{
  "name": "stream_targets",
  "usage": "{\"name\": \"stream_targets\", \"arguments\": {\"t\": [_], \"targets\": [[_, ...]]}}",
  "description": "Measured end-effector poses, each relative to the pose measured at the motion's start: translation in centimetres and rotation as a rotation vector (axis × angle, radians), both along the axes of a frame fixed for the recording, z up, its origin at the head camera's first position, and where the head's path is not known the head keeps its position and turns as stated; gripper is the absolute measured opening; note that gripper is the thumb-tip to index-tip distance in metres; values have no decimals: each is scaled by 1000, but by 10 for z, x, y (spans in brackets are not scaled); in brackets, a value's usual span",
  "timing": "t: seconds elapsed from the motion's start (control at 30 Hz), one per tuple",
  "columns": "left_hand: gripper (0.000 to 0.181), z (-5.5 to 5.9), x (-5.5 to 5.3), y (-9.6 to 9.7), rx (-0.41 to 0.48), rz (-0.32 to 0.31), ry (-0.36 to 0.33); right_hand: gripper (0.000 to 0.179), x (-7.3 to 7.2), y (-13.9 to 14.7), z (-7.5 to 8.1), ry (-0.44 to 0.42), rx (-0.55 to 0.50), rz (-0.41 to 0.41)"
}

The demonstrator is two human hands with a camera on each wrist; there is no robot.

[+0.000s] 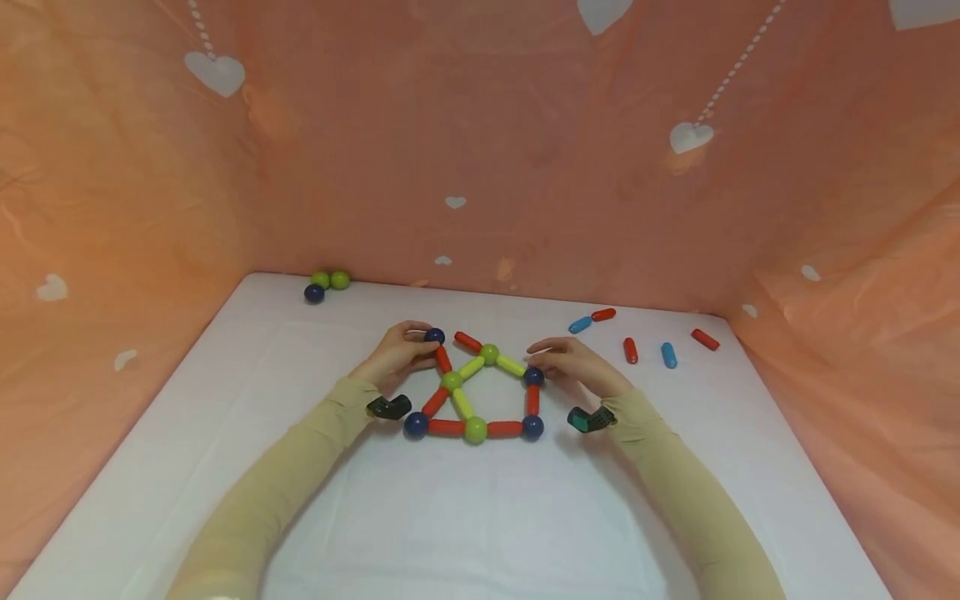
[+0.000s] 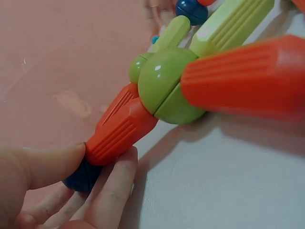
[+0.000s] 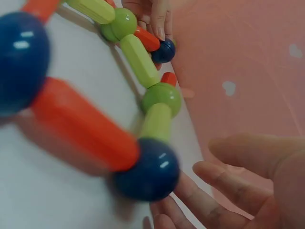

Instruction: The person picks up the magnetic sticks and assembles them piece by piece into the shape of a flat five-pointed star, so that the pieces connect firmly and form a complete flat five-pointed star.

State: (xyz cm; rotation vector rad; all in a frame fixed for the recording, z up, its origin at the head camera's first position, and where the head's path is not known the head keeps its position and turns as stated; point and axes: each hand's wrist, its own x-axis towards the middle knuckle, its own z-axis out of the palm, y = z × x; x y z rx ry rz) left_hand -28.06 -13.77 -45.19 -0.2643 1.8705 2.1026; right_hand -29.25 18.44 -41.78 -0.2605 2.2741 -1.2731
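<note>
Pinching a blue ball on the frame, your left hand faces your right hand, loose-fingered and holding nothing beside another ball; the frame is mid-table, between them.

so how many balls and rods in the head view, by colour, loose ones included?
Green balls: 5
Dark blue balls: 5
Red rods: 9
Yellow-green rods: 3
Light blue rods: 2
Total: 24
</note>
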Motion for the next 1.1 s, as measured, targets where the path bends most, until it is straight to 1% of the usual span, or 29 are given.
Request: {"name": "stream_targets", "arguments": {"t": [0.1,0.23,0.33,0.43,0.57,0.73,0.9,1.1], "targets": [[52,0,-2,0,-17,-12,-13,43,-9,-12,8,6,-8,9],[52,0,-3,-1,-15,-20,-30,44,-26,-33,13,29,-29,54],[51,-1,-3,-2,16,-20,-28,45,-36,-46,12,19,-33,81],[51,-3,-2,-2,32,-22,-16,45,-42,-56,8,-31,-57,93],[51,-3,-1,-4,15,-27,-7,47,-47,-66,3,-103,-83,98],[52,-2,-3,-4,14,-25,-14,51,-49,-76,5,-172,-71,108],[51,-2,-4,-3,11,-24,-19,54,-50,-83,5,-203,-80,110],[50,-1,-3,1,-1,-32,-12,57,-49,-89,3,-207,-81,112]]}}
